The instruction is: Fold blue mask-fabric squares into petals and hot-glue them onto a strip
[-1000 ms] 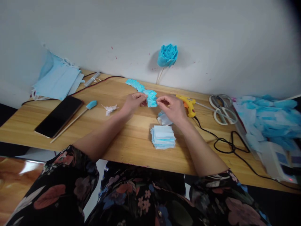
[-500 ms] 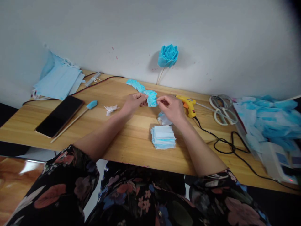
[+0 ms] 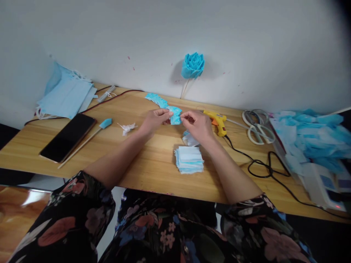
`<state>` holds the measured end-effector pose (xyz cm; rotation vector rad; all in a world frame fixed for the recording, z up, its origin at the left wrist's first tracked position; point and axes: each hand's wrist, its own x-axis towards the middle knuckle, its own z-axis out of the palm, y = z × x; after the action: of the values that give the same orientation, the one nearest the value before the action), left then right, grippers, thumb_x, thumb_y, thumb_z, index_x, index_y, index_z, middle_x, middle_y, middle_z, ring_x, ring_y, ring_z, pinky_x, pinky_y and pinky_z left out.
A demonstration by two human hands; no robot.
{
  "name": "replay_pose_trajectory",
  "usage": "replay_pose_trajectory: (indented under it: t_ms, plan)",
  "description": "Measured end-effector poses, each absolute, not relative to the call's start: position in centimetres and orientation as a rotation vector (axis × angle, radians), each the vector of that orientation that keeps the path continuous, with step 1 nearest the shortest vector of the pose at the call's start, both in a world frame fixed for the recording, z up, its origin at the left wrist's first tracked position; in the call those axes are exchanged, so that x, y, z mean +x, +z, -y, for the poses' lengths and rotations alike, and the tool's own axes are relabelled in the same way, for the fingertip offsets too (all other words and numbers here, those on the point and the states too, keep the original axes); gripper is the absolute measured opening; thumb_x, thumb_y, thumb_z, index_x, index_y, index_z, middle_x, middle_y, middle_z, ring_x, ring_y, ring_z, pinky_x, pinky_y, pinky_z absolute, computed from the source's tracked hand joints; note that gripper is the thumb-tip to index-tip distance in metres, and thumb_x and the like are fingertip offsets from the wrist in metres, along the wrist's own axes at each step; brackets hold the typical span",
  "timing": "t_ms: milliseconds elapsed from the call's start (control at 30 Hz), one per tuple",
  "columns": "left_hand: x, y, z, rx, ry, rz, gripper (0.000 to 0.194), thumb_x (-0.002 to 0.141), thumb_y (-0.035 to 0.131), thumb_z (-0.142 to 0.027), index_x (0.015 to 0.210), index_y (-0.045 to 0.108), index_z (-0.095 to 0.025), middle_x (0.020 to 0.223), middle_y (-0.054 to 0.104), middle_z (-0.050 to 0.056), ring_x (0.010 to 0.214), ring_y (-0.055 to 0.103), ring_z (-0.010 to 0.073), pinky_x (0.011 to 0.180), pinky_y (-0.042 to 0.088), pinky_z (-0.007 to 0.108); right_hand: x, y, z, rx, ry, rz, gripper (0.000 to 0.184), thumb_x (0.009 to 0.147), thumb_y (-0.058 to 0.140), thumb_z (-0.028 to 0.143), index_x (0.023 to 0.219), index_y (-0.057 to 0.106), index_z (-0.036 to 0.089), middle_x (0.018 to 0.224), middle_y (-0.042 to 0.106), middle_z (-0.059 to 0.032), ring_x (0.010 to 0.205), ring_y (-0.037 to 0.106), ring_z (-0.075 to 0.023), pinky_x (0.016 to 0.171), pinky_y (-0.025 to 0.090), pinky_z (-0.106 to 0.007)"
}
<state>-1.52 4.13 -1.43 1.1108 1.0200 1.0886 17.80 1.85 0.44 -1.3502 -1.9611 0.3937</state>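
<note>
My left hand (image 3: 156,120) pinches a folded blue fabric piece (image 3: 175,117) between thumb and finger. At the piece's right edge my right hand (image 3: 196,125) has its thumb and fingertips closed on it. Just behind, a row of folded blue petals (image 3: 155,98) lies on the table, reaching up to the held piece. A pile of cut white and blue fabric squares (image 3: 189,159) is in front of my right hand. Partly hidden under that hand is a small pale fabric bundle (image 3: 189,138).
A blue fabric flower (image 3: 193,65) on a stick leans at the wall. A yellow glue gun (image 3: 218,122) with a black cord, scissors (image 3: 260,134) and blue scraps (image 3: 309,135) lie right. Leftward are a phone (image 3: 68,137), a stick with a blue tip (image 3: 82,148) and masks (image 3: 65,93).
The view has shifted slightly. Both hands stay at the blue piece, which is turned a little between the fingertips.
</note>
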Motion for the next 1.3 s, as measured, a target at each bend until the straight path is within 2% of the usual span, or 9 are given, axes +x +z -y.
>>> replay_pose_trajectory:
  t_ms: [333, 533, 633, 800, 967, 1133, 1300]
  plan:
    - [-1.7, -1.5, -4.0, 1.13, 1.082, -1.006, 0.038, 0.061, 0.091, -0.045, 0.079, 0.076, -0.016, 0.076, 0.072, 0.002, 0.072, 0.061, 0.0143, 0.076, 0.048, 0.031, 17.5, 0.0, -1.9, -1.358, 0.351, 1.934, 0.013, 0.086, 0.061, 0.019, 0.083, 0.074, 0.022, 0.083, 0.076, -0.002, 0.079, 0.067, -0.0197, 0.074, 0.048, -0.032]
    - [-1.7, -1.9, -4.1, 1.009, 1.168, -1.008, 0.038, 0.058, 0.093, -0.041, 0.079, 0.074, -0.016, 0.075, 0.07, 0.0, 0.069, 0.058, 0.0119, 0.075, 0.048, 0.03, 17.9, 0.0, -1.5, -1.35, 0.425, 1.772, 0.015, 0.092, 0.061, 0.034, 0.098, 0.071, 0.024, 0.082, 0.075, -0.0005, 0.071, 0.066, -0.0178, 0.069, 0.05, -0.033]
    - [-1.7, -2.1, -4.2, 0.997, 1.17, -1.012, 0.034, 0.062, 0.091, -0.037, 0.08, 0.073, -0.016, 0.075, 0.069, 0.0, 0.068, 0.058, 0.0111, 0.075, 0.048, 0.029, 18.3, -0.3, -1.8, -1.358, 0.53, 1.621, 0.028, 0.091, 0.064, 0.041, 0.114, 0.065, 0.025, 0.09, 0.076, -0.002, 0.074, 0.067, -0.0185, 0.07, 0.053, -0.034]
    - [-1.6, -2.1, -4.3, 0.992, 1.179, -1.02, 0.033, 0.062, 0.091, -0.036, 0.081, 0.072, -0.017, 0.074, 0.068, -0.001, 0.068, 0.059, 0.0118, 0.076, 0.048, 0.031, 17.9, -1.6, -2.8, -1.178, 1.002, 1.462, 0.06, 0.085, 0.071, 0.054, 0.137, 0.055, 0.029, 0.114, 0.075, -0.0068, 0.105, 0.07, -0.0238, 0.091, 0.058, -0.042]
    - [-1.5, -2.0, -4.2, 0.988, 1.174, -0.998, 0.035, 0.06, 0.092, -0.036, 0.082, 0.074, -0.016, 0.077, 0.071, 0.0, 0.07, 0.06, 0.0122, 0.075, 0.048, 0.03, 16.2, -2.2, -3.2, -1.145, 1.237, 1.353, 0.063, 0.079, 0.075, 0.047, 0.136, 0.055, 0.028, 0.109, 0.073, -0.005, 0.103, 0.069, -0.0253, 0.085, 0.06, -0.043]
    - [-1.5, -2.0, -4.1, 1.012, 1.18, -0.985, 0.03, 0.062, 0.089, -0.034, 0.081, 0.074, -0.016, 0.076, 0.07, 0.0, 0.069, 0.058, 0.0118, 0.074, 0.048, 0.029, 15.5, -2.2, -3.5, -1.153, 1.219, 1.361, 0.058, 0.076, 0.072, 0.036, 0.131, 0.057, 0.024, 0.097, 0.07, -0.0022, 0.092, 0.067, -0.0217, 0.081, 0.058, -0.038]
    - [-1.6, -2.3, -4.1, 1.047, 1.179, -0.982, 0.033, 0.062, 0.09, -0.037, 0.083, 0.074, -0.017, 0.079, 0.072, 0.0, 0.072, 0.06, 0.0121, 0.077, 0.05, 0.029, 15.7, -2.4, -3.7, -1.178, 1.144, 1.41, 0.058, 0.074, 0.067, 0.027, 0.13, 0.057, 0.022, 0.086, 0.064, 0.0011, 0.079, 0.063, -0.0182, 0.075, 0.053, -0.035]
